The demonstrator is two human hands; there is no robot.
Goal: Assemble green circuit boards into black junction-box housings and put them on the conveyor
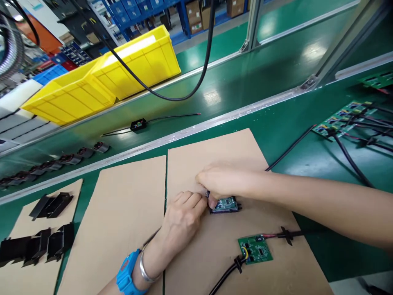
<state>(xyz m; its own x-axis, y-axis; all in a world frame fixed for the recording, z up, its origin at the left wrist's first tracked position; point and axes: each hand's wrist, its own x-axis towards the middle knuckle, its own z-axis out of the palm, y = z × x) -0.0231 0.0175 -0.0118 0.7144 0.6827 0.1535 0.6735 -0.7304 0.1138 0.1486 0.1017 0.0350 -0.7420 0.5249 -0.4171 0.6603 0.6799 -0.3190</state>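
A small circuit board [225, 203] lies in a black plastic case on the cardboard in front of me. My right hand [219, 184] reaches in from the right, fingers bent over the case's left end and thumb pressed down there. Just left of it, my left hand [184, 213] is closed with fingers curled at the same end; its fingertips are partly hidden. A dark cable [150, 237] shows behind the left hand and runs under it. Nearer me lies a second green circuit board [259, 250] with black cables on both sides.
Black plastic cases [59, 241] stand on cardboard [69, 207] at left. More wired boards [344, 119] lie at right on the green table. Beyond a metal rail are yellow bins [138, 61], a row of metal cylinders [70, 158] and a wired black case [138, 125]. A black cable [184, 98] hangs overhead.
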